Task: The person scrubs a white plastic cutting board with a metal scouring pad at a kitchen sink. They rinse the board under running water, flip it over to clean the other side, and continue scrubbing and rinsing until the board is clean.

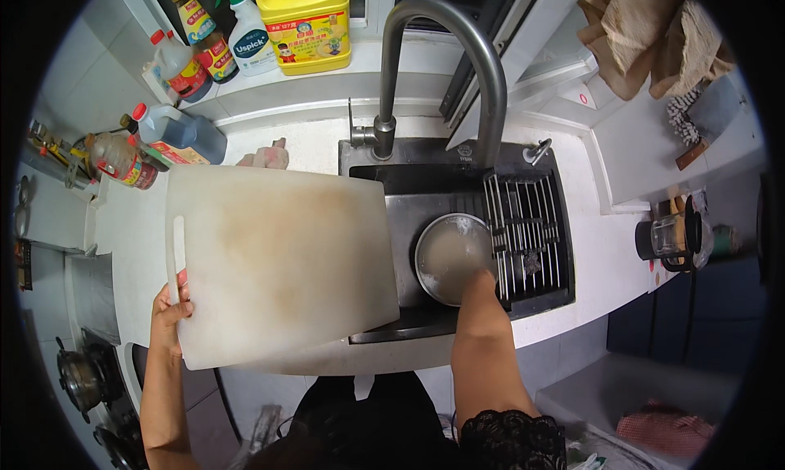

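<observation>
In the head view, the left hand [171, 309] has its fingers clamped on the pale cutting board [302, 261], which spreads rightward from them. The right hand [481, 280] dips into a metal bowl [420, 275] of murky liquid; how its fingers stand, I can't tell. Just right of them sits a rack [527, 223].

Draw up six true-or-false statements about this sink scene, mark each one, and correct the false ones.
1. The left hand grips the left edge of the cutting board. True.
2. The right hand grips that board too. False: it reaches into the round bowl.
3. A barred metal rack lies over the sink's right part. True.
4. The board is solid black. False: it is pale, with brownish discolouration.
5. The faucet has an arched spout. True.
6. The yellow jug stands inside the sink. False: it stands on the windowsill.
</observation>
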Demonstrator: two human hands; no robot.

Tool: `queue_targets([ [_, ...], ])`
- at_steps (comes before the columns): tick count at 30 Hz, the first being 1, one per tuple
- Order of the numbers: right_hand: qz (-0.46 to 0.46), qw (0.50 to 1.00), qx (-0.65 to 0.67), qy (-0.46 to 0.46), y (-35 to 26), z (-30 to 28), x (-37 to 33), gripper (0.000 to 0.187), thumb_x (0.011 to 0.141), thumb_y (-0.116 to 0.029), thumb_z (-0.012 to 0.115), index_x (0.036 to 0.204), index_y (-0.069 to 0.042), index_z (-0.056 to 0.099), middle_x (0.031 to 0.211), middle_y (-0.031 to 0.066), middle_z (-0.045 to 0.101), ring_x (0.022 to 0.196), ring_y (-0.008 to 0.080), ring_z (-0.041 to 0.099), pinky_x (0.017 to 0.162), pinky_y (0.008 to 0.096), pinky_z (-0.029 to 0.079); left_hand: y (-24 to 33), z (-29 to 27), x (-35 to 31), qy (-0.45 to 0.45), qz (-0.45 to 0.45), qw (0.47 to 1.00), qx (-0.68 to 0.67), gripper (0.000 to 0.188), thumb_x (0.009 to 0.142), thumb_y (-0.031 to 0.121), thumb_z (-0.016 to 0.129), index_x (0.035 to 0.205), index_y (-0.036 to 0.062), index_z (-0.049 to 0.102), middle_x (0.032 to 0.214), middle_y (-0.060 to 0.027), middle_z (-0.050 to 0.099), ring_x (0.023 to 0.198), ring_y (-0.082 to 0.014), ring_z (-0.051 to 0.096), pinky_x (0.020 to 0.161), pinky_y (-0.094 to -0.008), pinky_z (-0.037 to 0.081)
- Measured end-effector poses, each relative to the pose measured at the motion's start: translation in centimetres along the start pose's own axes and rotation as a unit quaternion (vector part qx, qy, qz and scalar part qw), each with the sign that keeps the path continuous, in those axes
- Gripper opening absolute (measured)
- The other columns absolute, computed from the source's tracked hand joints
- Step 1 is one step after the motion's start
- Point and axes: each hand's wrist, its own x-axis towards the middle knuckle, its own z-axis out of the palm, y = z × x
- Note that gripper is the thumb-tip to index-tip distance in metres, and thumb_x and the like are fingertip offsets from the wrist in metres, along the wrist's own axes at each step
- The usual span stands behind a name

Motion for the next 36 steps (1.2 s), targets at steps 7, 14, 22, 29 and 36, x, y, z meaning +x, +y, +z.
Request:
queue_targets([
  [7, 0.067, 0.998, 0.001, 0.016, 3.5, -0.6, 3.3, 0.008, 0.087, -0.015, 0.058, 0.094, -0.013, 0.061, 0.081, 0.0041, 0.061, 0.069, 0.0222, 0.059, 0.073, 0.041, 0.056, -0.1, 1.2, 0.1, 0.007, 0.006, 1.0, -0.021, 0.069, 0.062, 0.001, 0.067, 0.13, -0.0021, 0.055, 0.084, 0.0073, 0.057, 0.066, -0.004, 0.049, 0.061, -0.0176, 0.041],
  [14, 0.091, 0.991, 0.057, -0.077, 3.0, 0.0, -1.6, 0.004, 0.089, -0.01, 0.055, 0.086, -0.009, 0.057, 0.07, 0.0058, 0.056, 0.058, 0.0172, 0.057, 0.066, 0.0448, 0.061, 0.1, 0.8, -0.3, -0.011, 0.008, 1.0, -0.011, 0.067, 0.064, 0.0, 0.062, 0.131, -0.0029, 0.054, 0.084, 0.0074, 0.058, 0.066, -0.0028, 0.049, 0.064, -0.0161, 0.041],
  [22, 0.048, 0.989, 0.129, -0.063, 1.4, -0.9, -7.1, 0.009, 0.094, -0.009, 0.052, 0.096, -0.003, 0.058, 0.068, 0.0079, 0.055, 0.057, 0.0202, 0.059, 0.056, 0.0412, 0.059, 0.3, 0.7, -0.2, -0.041, 0.013, 0.999, -0.03, 0.067, 0.065, -0.002, 0.058, 0.132, -0.0055, 0.052, 0.082, 0.0086, 0.054, 0.067, -0.0029, 0.048, 0.065, -0.0173, 0.041],
  [29, 0.009, 1.0, 0.016, -0.001, -0.3, -2.6, -12.5, 0.014, 0.095, -0.008, 0.046, 0.098, 0.0, 0.058, 0.069, 0.0105, 0.057, 0.056, 0.0242, 0.063, 0.053, 0.0431, 0.058, 0.0, 0.4, 0.3, -0.073, 0.016, 0.996, -0.04, 0.065, 0.067, -0.005, 0.056, 0.132, -0.0056, 0.052, 0.083, 0.0082, 0.053, 0.07, -0.0035, 0.048, 0.066, -0.0174, 0.042],
  [36, -0.287, 0.852, -0.423, 0.114, -1.1, -2.8, -18.8, 0.023, 0.092, -0.011, 0.051, 0.099, -0.003, 0.071, 0.098, 0.0218, 0.07, 0.079, 0.03, 0.072, 0.066, 0.0416, 0.059, -0.3, -0.2, 1.1, -0.094, 0.007, 0.994, -0.055, 0.063, 0.068, -0.006, 0.057, 0.131, -0.0051, 0.052, 0.087, 0.0068, 0.056, 0.071, -0.0046, 0.05, 0.068, -0.0178, 0.042],
])
